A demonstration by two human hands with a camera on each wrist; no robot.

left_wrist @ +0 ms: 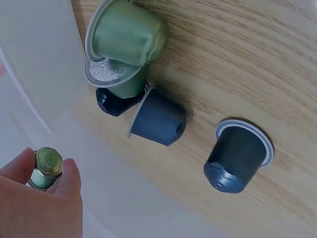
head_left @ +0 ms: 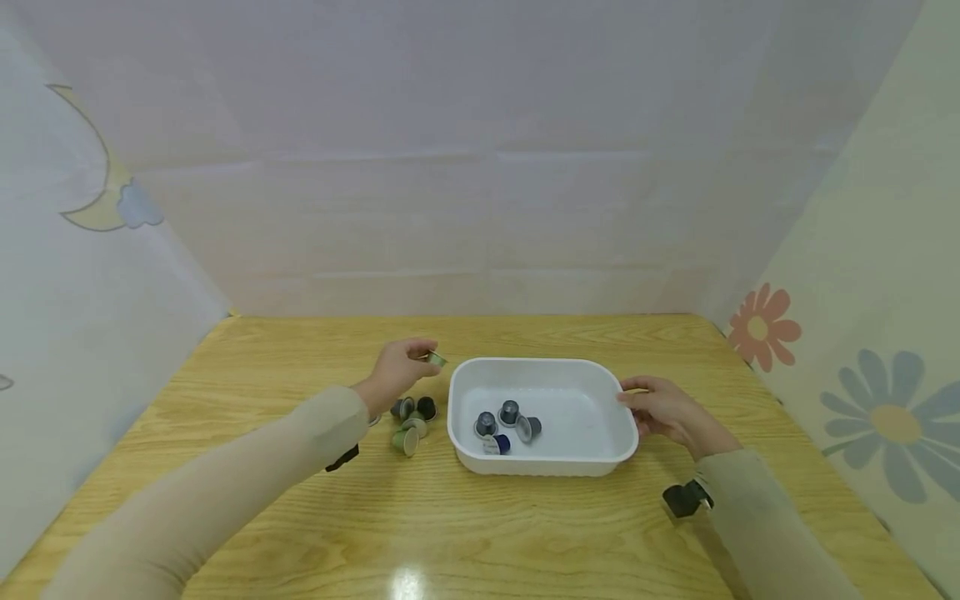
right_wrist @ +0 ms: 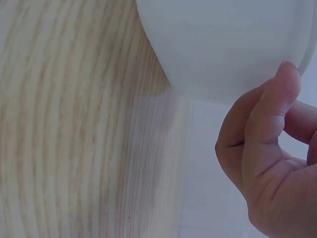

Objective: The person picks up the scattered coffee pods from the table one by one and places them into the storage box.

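My left hand [head_left: 403,367] pinches a green coffee capsule [left_wrist: 48,166] between thumb and fingers, held above the table just left of a white plastic tub [head_left: 540,467]. Grey and dark blue capsules lie inside the tub's left half, one of them a grey capsule [head_left: 509,412]. My right hand [head_left: 660,406] grips the tub's right rim, its curled fingers against the outer wall in the right wrist view. Below the left hand, several loose capsules lie in a cluster, including a green capsule [left_wrist: 130,32], a dark blue capsule [left_wrist: 159,116] and a black capsule [left_wrist: 239,156].
The wooden table [head_left: 480,533] reaches back to a pale hanging sheet [head_left: 480,208]. Printed side panels stand at left and right, the right one with a red flower [head_left: 757,327]. Each wrist wears a dark camera strap.
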